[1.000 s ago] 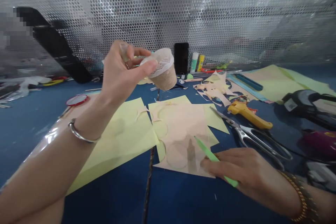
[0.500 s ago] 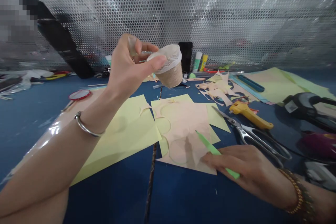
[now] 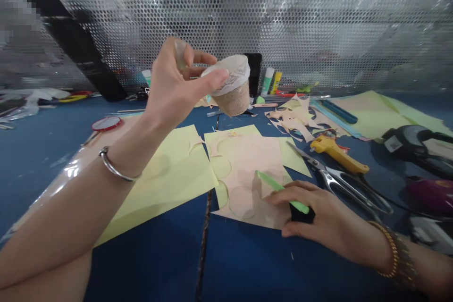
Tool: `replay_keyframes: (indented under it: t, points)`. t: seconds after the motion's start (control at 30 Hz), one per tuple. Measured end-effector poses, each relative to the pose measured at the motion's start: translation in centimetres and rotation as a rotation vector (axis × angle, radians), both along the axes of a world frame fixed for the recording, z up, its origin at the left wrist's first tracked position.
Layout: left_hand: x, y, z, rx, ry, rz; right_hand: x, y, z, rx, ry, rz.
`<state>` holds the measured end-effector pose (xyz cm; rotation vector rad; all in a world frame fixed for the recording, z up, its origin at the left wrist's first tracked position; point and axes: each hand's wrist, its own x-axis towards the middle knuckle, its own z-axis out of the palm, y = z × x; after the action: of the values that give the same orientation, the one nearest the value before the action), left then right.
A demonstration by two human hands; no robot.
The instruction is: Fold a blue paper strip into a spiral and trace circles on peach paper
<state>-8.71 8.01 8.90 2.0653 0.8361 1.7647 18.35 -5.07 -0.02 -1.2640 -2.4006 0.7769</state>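
My left hand (image 3: 177,85) grips a small twine-wrapped cup (image 3: 231,99) with a white lace rim, held tilted in the air above the papers. Between the fingers of my right hand (image 3: 318,212) is a light green pen (image 3: 281,189), its tip pointing up and left. That hand is low over a pink sheet (image 3: 256,160) with a drawn circle and rounded cut-outs along its left side. Yellow paper (image 3: 170,165) shows beside and beneath the pink sheet.
Metal scissors (image 3: 336,179), a yellow glue gun (image 3: 336,153) and paper scraps (image 3: 293,115) lie to the right. Glue sticks (image 3: 268,81) and a black phone (image 3: 255,73) stand at the back before a perforated metal screen (image 3: 226,4). A red-rimmed round item (image 3: 106,123) lies left.
The cup in my left hand has shifted slightly right and up. My right hand has moved a little left and up, its fingers spreading more, and the pen lies at a flatter angle.
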Motion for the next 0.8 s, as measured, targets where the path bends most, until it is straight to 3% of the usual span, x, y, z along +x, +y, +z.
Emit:
replay_keyframes:
  t: [0.27, 0.53, 0.67, 0.8]
  points:
    - [0.1, -0.3, 0.2, -0.025, 0.004, 0.022, -0.3, 0.3, -0.1, 0.007, 0.078, -0.028]
    - [0.3, -0.8, 0.3, -0.068, -0.053, -0.007, -1.4, 0.9, 2.0, 0.25, 0.222, -0.216]
    - [0.6, -1.0, 0.1, -0.111, -0.037, -0.068, -2.8, 0.2, 1.2, 0.255, 0.234, 0.052]
    - [1.7, -1.4, -0.9, -0.206, 0.042, -0.135, -3.4, -0.6, 0.1, 0.293, 0.077, 0.351]
